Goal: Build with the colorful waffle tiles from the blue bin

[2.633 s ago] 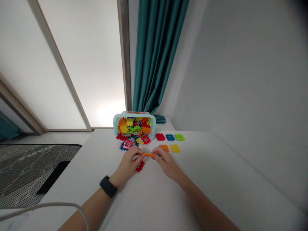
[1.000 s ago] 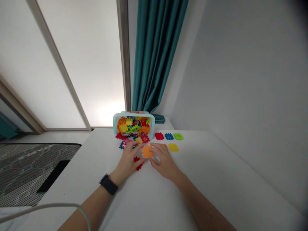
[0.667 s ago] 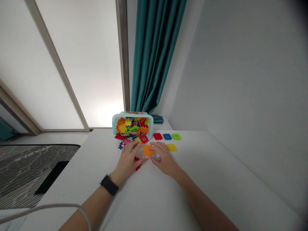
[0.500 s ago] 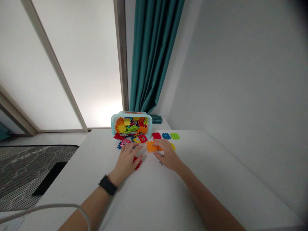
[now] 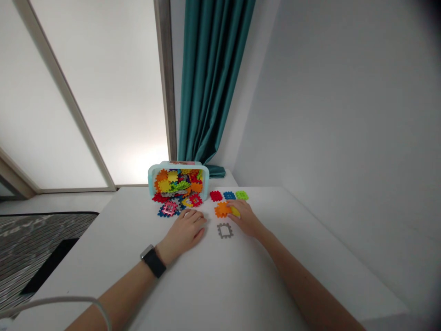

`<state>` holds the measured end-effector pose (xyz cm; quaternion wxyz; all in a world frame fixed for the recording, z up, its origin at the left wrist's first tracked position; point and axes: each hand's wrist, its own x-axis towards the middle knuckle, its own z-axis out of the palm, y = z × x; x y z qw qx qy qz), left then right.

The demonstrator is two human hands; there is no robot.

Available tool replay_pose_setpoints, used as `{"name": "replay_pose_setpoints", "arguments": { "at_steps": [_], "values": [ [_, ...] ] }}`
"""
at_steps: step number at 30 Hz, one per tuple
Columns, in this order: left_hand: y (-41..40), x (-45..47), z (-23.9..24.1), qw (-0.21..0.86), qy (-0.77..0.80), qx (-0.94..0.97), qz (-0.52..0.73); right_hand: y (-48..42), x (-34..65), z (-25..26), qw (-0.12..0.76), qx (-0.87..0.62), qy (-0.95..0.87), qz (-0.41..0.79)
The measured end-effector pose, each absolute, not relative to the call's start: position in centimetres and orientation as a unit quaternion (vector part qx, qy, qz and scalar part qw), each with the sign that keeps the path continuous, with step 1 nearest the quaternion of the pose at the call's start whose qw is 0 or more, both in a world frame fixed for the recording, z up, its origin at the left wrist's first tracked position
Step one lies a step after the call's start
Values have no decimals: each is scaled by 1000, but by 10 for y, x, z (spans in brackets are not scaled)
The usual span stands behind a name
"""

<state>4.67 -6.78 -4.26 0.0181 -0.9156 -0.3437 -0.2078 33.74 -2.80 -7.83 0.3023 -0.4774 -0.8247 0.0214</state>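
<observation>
My right hand [image 5: 245, 218] has its thumb and fingers closed around the edge of an orange gear-edged plastic tile [image 5: 221, 209]. A yellow tile [image 5: 235, 211] shows between those fingers, against the orange one. My left hand [image 5: 184, 230], with a dark watch on the wrist, lies palm down on the table, fingers stretched out and apart from the thumb. No tile shows in it; what lies under the palm is hidden. Just in front of my right hand is a grey square frame piece [image 5: 225, 231]. Red [image 5: 216, 196], blue [image 5: 229, 195] and green [image 5: 242, 195] tiles form a row behind.
A pale blue bin [image 5: 150, 181] lies on its side at the table's back, full of colourful tiles. Several spill from its mouth, among them a pink one [image 5: 169, 208]. A wall [image 5: 327, 138] borders the right; a cable [image 5: 69, 299] crosses at lower left.
The orange tile has moved right with my right hand, up to the yellow tile. The grey frame is now uncovered. A red piece by my left thumb has gone from sight. The view has shifted.
</observation>
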Motion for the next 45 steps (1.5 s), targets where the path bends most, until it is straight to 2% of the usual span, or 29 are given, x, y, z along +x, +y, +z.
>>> {"name": "replay_pose_setpoints", "arguments": {
  "at_steps": [6,16,45],
  "values": [
    [-44,68,-42,18,-327,-928,-179,-20,337,-79,277,-473,-836,29],
    [-11,97,-57,-42,-363,-903,-227,-18,335,-77,250,-458,-852,38],
    [-4,108,-70,-59,-374,-895,-237,-17,335,-69,210,-444,-870,39]
  ]
}}
